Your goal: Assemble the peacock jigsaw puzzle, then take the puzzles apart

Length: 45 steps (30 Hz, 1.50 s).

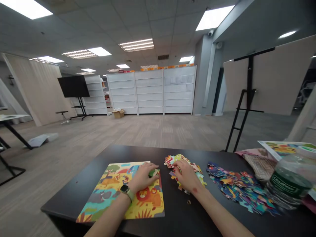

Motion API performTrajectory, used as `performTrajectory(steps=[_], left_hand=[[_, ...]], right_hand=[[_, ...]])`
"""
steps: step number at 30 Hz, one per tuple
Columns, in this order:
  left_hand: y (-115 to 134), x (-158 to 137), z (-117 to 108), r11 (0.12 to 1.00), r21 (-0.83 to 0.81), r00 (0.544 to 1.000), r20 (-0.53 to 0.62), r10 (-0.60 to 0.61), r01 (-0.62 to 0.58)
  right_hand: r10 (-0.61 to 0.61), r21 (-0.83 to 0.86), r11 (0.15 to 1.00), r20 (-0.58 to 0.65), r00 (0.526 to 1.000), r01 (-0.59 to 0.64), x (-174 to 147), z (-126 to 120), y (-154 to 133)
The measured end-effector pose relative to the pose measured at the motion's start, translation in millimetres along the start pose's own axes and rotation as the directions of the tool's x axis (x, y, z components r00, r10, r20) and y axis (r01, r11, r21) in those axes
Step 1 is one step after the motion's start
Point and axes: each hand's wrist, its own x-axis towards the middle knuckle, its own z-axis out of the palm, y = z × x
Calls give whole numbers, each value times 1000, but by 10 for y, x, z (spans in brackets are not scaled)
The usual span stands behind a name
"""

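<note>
My left hand lies over the upper right of a square jigsaw puzzle with lions and other animals on yellow. Its thumb and index finger are apart around a green patch; whether that is a loose piece or part of the picture I cannot tell. A watch is on the left wrist. My right hand rests on a pile of yellow and pink puzzle pieces, fingers curled and pinching at a piece. The fingertips partly hide that piece.
A second pile of blue puzzle pieces spreads to the right. Beyond it stand a large clear bottle and a patterned pouch beside a printed picture sheet. A small ring-like bit lies near my right wrist.
</note>
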Motion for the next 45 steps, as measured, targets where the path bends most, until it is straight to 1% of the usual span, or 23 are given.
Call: performTrajectory(steps=[3,5,7,9,12,15,18,21,24,27,30,32,34,36,39,42,45], left_hand=[[12,-35,22,991,-78,994,-27,103,-105],[9,-63,29,980,-140,989,-75,131,-141],[-6,-77,34,982,-158,986,-142,84,-106],[-22,-78,36,991,-126,982,-186,22,-46],[-28,-79,36,998,-55,988,-153,3,-12],[-19,-83,39,998,-54,994,-109,16,-22],[-37,-75,46,991,-134,992,-128,-5,-13],[-90,-57,39,974,-228,985,-166,-46,8],[-143,-47,13,968,-247,981,-173,-86,41],[-168,-46,-5,970,-237,984,-156,-90,51],[-158,-45,-2,968,-246,985,-146,-88,50],[-134,-44,4,964,-260,983,-154,-95,52],[-97,-44,10,959,-278,983,-150,-105,60],[-51,-50,10,953,-296,987,-123,-106,65],[29,-70,2,943,-330,993,-84,-84,52],[94,-97,-13,907,-422,993,-104,-55,6],[117,-115,-36,856,-517,994,-106,-33,-27]], right_hand=[[-39,41,998,16,999,38,-37,2,-67],[-75,78,994,61,995,70,-79,53,-170],[-100,123,989,131,986,84,-125,115,-286],[-101,165,984,197,975,69,-163,158,-381],[-69,212,977,232,970,19,-190,157,-454],[-11,237,971,226,974,-44,-166,122,-468],[47,212,973,229,972,-96,-88,151,-482],[102,164,976,230,968,-142,14,283,-544],[139,194,964,218,966,-182,90,460,-626],[206,302,917,203,957,-262,130,602,-619],[279,438,831,204,938,-343,147,691,-506],[307,514,775,200,930,-367,148,725,-429],[323,564,738,189,927,-372,143,746,-387],[324,588,724,171,930,-361,135,761,-381],[301,592,735,152,942,-330,124,777,-399],[268,584,755,139,953,-298,132,778,-387],[266,577,768,105,958,-276,160,751,-320]])
